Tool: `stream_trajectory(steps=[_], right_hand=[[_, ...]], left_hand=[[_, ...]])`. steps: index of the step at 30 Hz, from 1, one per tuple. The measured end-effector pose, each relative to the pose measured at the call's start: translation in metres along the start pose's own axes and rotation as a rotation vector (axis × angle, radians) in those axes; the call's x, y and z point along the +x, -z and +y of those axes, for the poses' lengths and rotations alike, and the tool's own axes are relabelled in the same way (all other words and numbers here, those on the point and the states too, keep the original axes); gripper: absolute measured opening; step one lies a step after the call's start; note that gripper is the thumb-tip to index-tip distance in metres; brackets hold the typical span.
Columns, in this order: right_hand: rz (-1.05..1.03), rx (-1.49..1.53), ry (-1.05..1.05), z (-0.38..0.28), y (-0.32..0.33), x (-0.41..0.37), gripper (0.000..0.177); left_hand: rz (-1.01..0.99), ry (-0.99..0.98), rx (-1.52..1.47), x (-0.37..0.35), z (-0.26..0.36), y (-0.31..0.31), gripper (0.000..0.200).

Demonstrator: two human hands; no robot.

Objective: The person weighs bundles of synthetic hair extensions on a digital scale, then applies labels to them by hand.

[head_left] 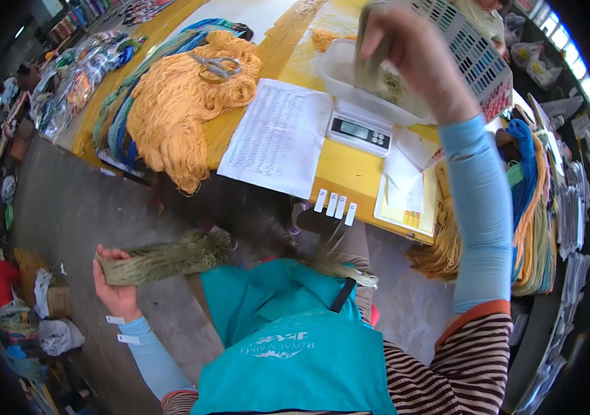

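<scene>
My left hand (116,285), out at the lower left, is closed around one end of an olive-green hank of thread (167,261); the hank stretches right toward my lap. Blurred by motion, my right hand (412,59) is raised over a white plastic tub (340,72), its fingers closed on a bundle of olive-green thread (371,43). More olive thread (392,86) lies in the tub. The tub rests on a digital scale (358,131). Loose olive strands (336,268) lie across my lap, by the teal apron (288,346).
On the yellow table (281,59) are a peach thread pile (177,111) with scissors (217,68) on it, a printed sheet (277,135) and a white plastic basket (471,52). Several white tags (331,203) line the table edge. Colored hanks (533,200) hang at the right.
</scene>
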State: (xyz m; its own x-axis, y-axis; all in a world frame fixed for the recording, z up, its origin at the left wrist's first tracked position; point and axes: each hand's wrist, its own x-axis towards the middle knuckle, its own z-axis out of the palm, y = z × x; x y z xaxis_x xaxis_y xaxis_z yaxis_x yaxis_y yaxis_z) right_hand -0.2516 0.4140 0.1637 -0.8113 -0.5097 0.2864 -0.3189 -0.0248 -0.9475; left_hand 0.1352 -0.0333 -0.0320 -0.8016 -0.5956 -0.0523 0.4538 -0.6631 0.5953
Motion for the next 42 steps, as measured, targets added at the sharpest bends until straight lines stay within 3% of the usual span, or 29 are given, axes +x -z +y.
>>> stream_trajectory(steps=[1,5,10,13,16,20,22,25,27,29,33,35,37,42], right_hand=[[-0.08,0.172,0.163,-0.007,0.019,0.03,0.032],[-0.139,0.407,0.325,-0.122,-0.028,0.051,0.027],[-0.236,0.528,0.464,-0.191,-0.065,0.072,0.022],[-0.335,0.596,0.482,-0.199,-0.095,0.064,0.02],[-0.473,0.664,0.445,-0.183,-0.13,0.044,0.018],[-0.637,0.722,0.117,-0.085,-0.194,-0.007,0.018],[-0.506,0.687,-0.24,-0.019,-0.243,-0.047,0.017],[-0.41,0.55,-0.481,0.042,-0.278,-0.092,0.018],[-0.421,0.567,-0.463,0.068,-0.284,-0.107,0.021],[-0.42,0.638,-0.4,0.069,-0.283,-0.115,0.019],[-0.371,0.697,-0.492,0.076,-0.278,-0.124,0.013],[-0.323,0.707,-0.488,0.084,-0.276,-0.128,0.003],[-0.235,0.749,-0.571,0.086,-0.273,-0.129,0.011],[-0.186,0.795,-0.537,0.091,-0.271,-0.134,0.008]], left_hand=[[-0.092,0.02,-0.019,0.0,-0.001,-0.009,0.035],[-0.329,0.052,-0.087,-0.001,-0.005,-0.041,0.046],[-0.345,0.071,-0.144,-0.011,-0.014,-0.085,0.051],[-0.326,0.085,-0.131,-0.016,-0.019,-0.106,0.054],[-0.379,0.115,-0.066,-0.018,-0.027,-0.121,0.056],[-0.356,0.13,0.013,-0.023,-0.043,-0.134,0.059],[-0.365,0.154,0.072,-0.023,-0.052,-0.137,0.06],[-0.368,0.2,0.133,-0.026,-0.066,-0.14,0.063],[-0.417,0.266,0.129,-0.022,-0.073,-0.128,0.062],[-0.345,0.242,0.203,-0.024,-0.082,-0.129,0.057],[-0.382,0.216,0.295,-0.024,-0.095,-0.124,0.053],[-0.418,0.21,0.394,-0.026,-0.098,-0.125,0.05],[-0.397,0.222,0.36,-0.026,-0.1,-0.125,0.048],[-0.344,0.303,0.31,-0.027,-0.102,-0.127,0.047]])
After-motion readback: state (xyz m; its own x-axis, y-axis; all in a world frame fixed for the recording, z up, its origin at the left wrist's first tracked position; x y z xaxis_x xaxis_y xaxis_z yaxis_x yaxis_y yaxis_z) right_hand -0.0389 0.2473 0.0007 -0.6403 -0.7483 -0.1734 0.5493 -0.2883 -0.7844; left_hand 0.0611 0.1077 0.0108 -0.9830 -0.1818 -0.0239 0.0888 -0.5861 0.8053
